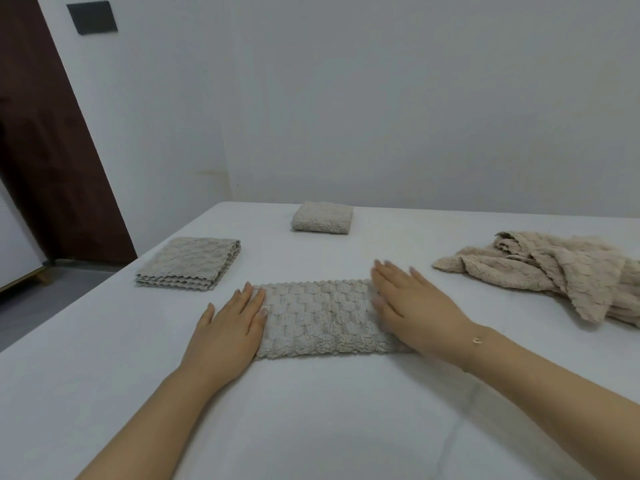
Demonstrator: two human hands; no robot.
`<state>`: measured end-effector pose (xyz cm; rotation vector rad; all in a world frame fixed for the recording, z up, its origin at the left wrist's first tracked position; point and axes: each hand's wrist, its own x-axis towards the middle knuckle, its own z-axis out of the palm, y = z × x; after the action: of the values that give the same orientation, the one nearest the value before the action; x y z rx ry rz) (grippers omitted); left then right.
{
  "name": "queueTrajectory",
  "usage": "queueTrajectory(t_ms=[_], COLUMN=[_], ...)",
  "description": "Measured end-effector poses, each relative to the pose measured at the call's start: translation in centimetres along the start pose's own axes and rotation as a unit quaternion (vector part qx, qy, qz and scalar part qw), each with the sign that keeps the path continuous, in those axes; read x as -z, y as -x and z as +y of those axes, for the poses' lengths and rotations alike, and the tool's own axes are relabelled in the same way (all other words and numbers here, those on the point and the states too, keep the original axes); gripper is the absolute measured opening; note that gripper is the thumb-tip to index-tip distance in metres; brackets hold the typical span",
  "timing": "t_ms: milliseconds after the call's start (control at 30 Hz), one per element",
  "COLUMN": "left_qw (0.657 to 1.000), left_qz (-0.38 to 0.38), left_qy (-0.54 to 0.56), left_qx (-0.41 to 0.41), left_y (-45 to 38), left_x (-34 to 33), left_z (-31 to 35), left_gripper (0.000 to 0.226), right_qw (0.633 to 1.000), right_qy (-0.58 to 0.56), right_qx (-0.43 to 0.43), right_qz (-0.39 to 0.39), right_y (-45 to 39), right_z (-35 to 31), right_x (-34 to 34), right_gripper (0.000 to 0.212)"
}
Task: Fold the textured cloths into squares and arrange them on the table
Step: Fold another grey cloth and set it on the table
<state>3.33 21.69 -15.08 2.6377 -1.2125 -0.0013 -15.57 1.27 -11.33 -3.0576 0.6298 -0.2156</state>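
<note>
Bare surface (311, 410) lies open between my arms and in front of the strip (322, 317) my 2 hands flank. Beyond it, a clear lane runs to the far square (322, 217). The stack (188, 263) blocks the left, the loose pile (554, 271) the right.

Strip (322, 317): grey-beige w/ bumpy scale-like texture, zigzag edge. Stack (188, 263) & small square (322, 218): same grey-beige, same pattern. Pile (554, 271): warmer beige, same texture. Surface (311, 410): white. Wall (381, 98): pale grey-white. Door (45, 140): dark brown. Wall plate (91, 17): dark grey.
</note>
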Motion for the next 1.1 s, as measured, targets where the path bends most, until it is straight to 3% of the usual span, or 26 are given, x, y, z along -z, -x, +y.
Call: queueTrajectory(t_ms=[167, 533, 633, 700, 767, 933, 1100], left_qw=[1.000, 1.000, 0.998, 0.987, 0.970, 0.934, 0.896], left_qz=[-0.004, -0.013, 0.055, 0.148, 0.193, 0.120, 0.129], left_qy=[0.005, 0.002, -0.006, 0.001, 0.020, 0.062, 0.009], left_qx=[0.000, -0.005, -0.020, -0.069, -0.149, -0.331, -0.426], left_y=[0.1, 0.0, 0.1, 0.4, 0.7, 1.0, -0.7], left_x=[0.1, 0.0, 0.0, 0.4, 0.9, 0.0, -2.0], left_z=[0.0, -0.1, -0.1, 0.6, 2.5, 11.3, 17.5], left_gripper=[0.051, 0.050, 0.057, 0.066, 0.056, 0.037, 0.028], right_qw=[0.996, 0.994, 0.983, 0.956, 0.922, 0.905, 0.878], right_qy=[-0.057, -0.075, -0.174, -0.287, -0.370, -0.407, -0.452], right_qx=[0.057, -0.043, -0.042, -0.069, -0.097, -0.099, -0.107], right_qz=[-0.048, -0.070, -0.052, 0.010, 0.068, 0.077, 0.112], right_y=[-2.5, 0.8, 1.7, 2.0, 2.1, 2.5, 2.6], right_z=[-4.5, 3.9, 5.8, 6.6, 7.1, 8.5, 9.3], right_x=[-2.1, -2.2, -2.0, -2.0, -2.1, -2.1, -2.4], right_gripper=[0.057, 0.056, 0.050, 0.043, 0.036, 0.034, 0.035])
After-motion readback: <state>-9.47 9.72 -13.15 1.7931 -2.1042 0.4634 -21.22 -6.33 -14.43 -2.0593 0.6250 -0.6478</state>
